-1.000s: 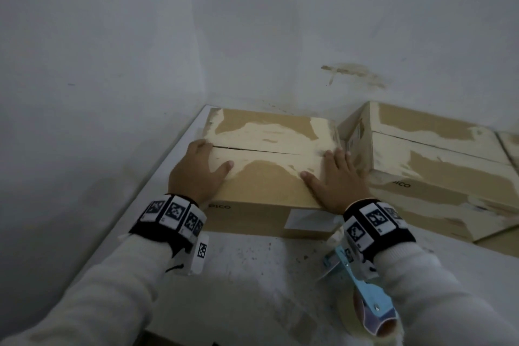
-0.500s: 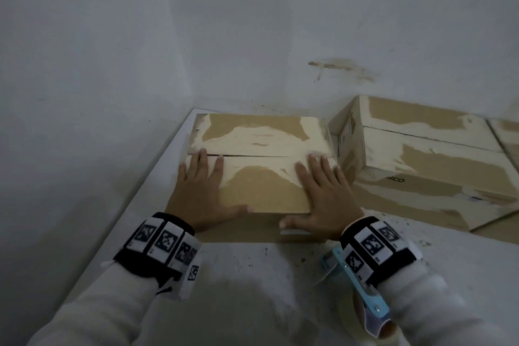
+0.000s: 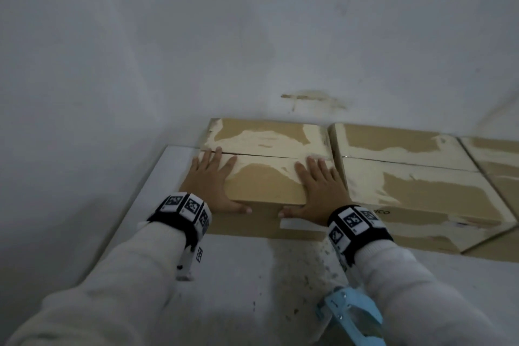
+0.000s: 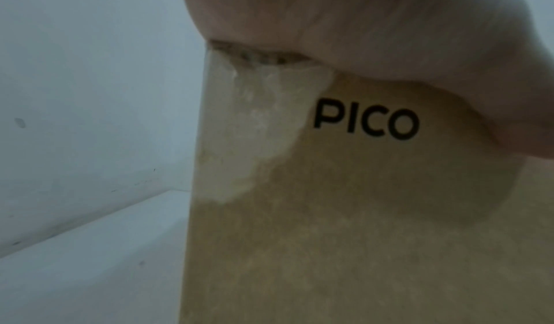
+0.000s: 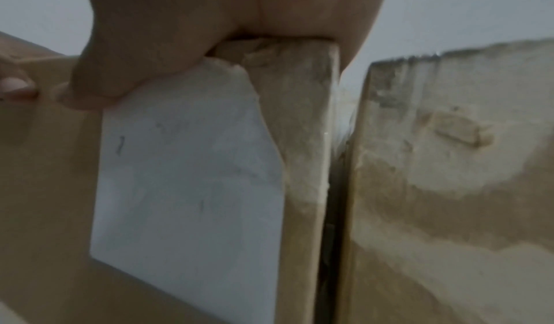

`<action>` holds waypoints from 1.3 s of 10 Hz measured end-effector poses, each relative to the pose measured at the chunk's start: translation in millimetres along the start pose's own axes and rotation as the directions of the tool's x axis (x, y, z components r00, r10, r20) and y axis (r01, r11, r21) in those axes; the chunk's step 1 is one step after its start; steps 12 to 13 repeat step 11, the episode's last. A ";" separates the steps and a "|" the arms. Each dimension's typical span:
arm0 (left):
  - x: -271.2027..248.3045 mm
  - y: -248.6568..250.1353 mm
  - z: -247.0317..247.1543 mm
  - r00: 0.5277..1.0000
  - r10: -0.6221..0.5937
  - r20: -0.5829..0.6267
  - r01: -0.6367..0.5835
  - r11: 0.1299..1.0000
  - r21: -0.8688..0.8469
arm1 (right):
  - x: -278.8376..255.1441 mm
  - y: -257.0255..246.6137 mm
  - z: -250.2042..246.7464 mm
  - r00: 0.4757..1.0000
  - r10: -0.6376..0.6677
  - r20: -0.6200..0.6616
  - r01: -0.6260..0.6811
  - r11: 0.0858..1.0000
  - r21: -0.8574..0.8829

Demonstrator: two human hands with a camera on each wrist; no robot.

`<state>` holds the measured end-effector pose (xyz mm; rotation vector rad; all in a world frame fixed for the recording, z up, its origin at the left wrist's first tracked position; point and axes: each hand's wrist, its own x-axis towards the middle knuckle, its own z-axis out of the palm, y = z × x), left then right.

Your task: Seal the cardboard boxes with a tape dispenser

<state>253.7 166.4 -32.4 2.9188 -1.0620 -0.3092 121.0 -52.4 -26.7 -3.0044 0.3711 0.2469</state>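
near box (image 3: 266, 185): brown cardboard, scuffed pale, flaps closed, seam untaped, white label on front | second box (image 3: 407, 177): same kind, just beside on right | tape dispenser (image 3: 351, 314): light blue, on table, near edge

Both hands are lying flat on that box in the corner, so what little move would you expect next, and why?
Probably the right hand lifts off and reaches back for the blue tape dispenser lying on the table by that forearm. The box has its flaps shut, but the seam looks bare, while the left hand holds the flap down.
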 end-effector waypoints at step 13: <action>-22.1 93.7 -14.9 0.995 0.101 -0.012 -0.099 0.932 -0.349 | -81.3 -3.9 -17.2 0.993 0.069 -0.093 -0.045 0.968 0.246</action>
